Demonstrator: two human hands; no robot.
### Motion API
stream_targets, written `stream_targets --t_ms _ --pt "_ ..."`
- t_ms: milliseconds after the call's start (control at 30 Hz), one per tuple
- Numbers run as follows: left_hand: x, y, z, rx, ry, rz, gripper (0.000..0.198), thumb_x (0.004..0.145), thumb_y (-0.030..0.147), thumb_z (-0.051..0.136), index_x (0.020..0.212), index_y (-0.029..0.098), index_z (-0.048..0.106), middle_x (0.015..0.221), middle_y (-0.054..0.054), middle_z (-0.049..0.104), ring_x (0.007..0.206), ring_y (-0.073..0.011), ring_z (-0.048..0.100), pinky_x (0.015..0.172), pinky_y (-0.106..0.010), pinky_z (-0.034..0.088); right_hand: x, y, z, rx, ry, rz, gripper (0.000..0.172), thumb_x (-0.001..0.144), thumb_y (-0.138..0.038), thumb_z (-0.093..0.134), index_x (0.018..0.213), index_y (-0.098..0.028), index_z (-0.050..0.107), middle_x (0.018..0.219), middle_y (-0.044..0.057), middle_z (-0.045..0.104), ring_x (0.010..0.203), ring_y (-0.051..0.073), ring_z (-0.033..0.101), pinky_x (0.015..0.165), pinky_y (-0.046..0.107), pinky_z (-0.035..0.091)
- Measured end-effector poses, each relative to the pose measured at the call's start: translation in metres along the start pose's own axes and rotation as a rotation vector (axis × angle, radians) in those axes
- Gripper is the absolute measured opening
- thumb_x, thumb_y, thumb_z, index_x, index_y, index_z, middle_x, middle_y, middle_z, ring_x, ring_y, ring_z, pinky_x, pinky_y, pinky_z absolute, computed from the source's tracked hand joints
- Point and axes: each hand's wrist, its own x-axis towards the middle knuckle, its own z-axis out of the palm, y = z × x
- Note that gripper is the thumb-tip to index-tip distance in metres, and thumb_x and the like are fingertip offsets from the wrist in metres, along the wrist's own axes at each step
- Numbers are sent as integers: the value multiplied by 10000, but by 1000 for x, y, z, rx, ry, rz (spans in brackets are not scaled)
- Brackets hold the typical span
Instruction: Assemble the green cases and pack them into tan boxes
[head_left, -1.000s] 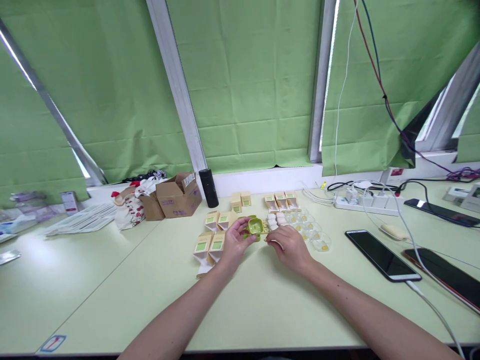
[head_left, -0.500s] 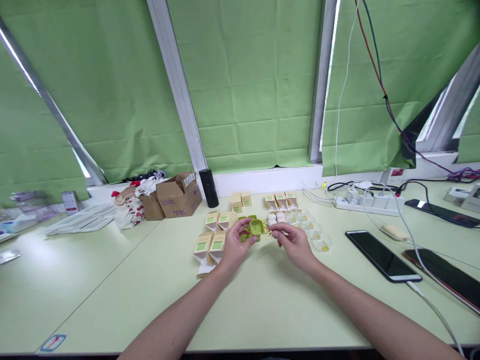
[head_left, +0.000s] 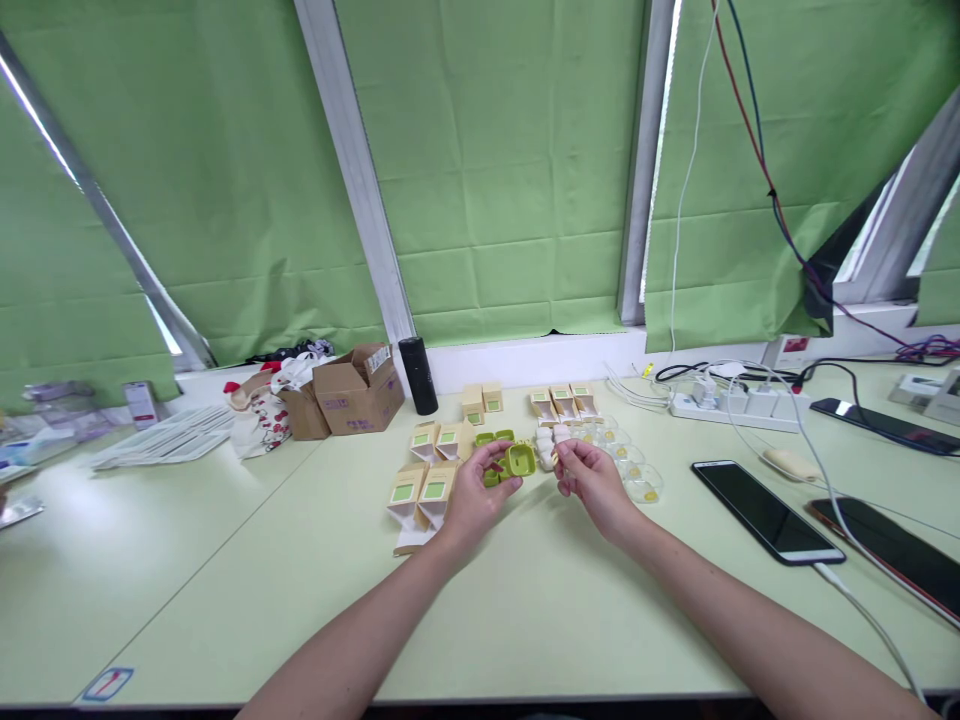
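While left hand (head_left: 477,490) grips a green cup (head_left: 520,460), right hand (head_left: 591,482) pinches something yellow (head_left: 556,457) nearby

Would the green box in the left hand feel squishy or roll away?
Probably stiff: the green box looks squarish and unbent. It's likely light, since the left hand holds it by the fingers. Its squarish shape probably wouldn't roll far.

- Left hand (head_left: 476,492) and right hand (head_left: 598,490): 2 bare hands, 2 bare wrists.
- Left forearm (head_left: 367,620) and right forearm (head_left: 720,600): uncovered, slim at the wrist, broader toward the lower edge of view.
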Motion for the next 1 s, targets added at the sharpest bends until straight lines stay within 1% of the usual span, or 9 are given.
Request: stream_targets --t_ms 133,300,467,533,667,733,833,1000 --pt "-1 -3 0 16 -7 -2 500 760 209 896 1236 235 747 1309 -117 743 1166 -277 686 997 -400 535 0 -1 -1 15 20 47 588 669 -724 896 731 -198 640 608 -33 546 532 97 421 482 235 372" --pt "-4 0 0 46 -17 -31 486 785 224 880 1251 241 745 1316 -111 731 1124 -262 679 1015 -411 530 0 -3 -2 31 19 57 592 666 -714 904 716 -201 612 604 -38 533 528 96 417 477 232 348" --pt "-6 3 1 48 -30 -48 489 788 247 884 1256 245 743 1306 -113 727 1135 -275 679 1015 -423 537 0 -3 -2 37 8 66 582 666 -702 910 732 -199 627 589 -45 540 508 89 410 473 233 360" --pt "-5 3 1 39 -31 -46 492 781 247 891 1250 239 744 1298 -120 729 1140 -279 679 1023 -432 538 -1 -2 -1 40 -18 56 563 677 -688 910 763 -198 646 604 -35 575 518 95 443 475 230 379" --pt "-4 1 1 31 -20 -43 497 754 241 912 1224 229 752 1259 -128 740 1110 -283 691 993 -432 559 -3 -2 1 18 -102 12 507 705 -622 917 866 -212 666 715 16 698 616 149 591 506 247 458" --pt "-4 2 1 41 -22 -41 491 761 244 908 1225 231 750 1259 -125 741 1102 -282 692 983 -432 565 -5 -1 2 -14 -135 -25 485 723 -591 912 914 -218 669 760 28 723 655 169 634 527 264 497" --pt "-4 5 1 49 -34 -35 483 777 251 894 1235 229 742 1261 -121 741 1087 -278 691 973 -432 563 -7 2 3 -69 -156 -98 442 769 -567 880 956 -223 676 779 21 712 663 172 647 523 270 509" --pt "-7 10 2 70 -37 -29 472 780 228 879 1232 230 745 1266 -118 734 1130 -286 676 1019 -448 535 -7 8 2 -137 -135 -188 378 835 -557 823 980 -224 717 788 20 683 668 172 642 506 271 508"
